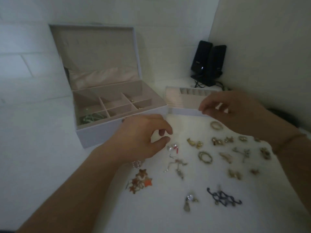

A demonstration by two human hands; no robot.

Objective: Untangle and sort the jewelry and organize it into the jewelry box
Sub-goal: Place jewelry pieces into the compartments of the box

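— Head view: how far along?
— Barely begun. Jewelry box (107, 132) open on the tabletop (42, 148), green piece (91, 117) in its front left compartment, small gold bits in two right ones. Removed tray (185, 103) just right of it.
— Left over?
— Roughly seventeen pieces loose on the tabletop: ring (216, 125), hoops (205, 157), star cluster (140, 181), dark lattice piece (223, 197).
— Hands?
— Left hand (143, 138) loosely curled above a pearl-and-red earring (173, 147), grasping nothing visible. Right hand (230, 110) over the tray, fingertips close together; cannot tell whether pinching anything.
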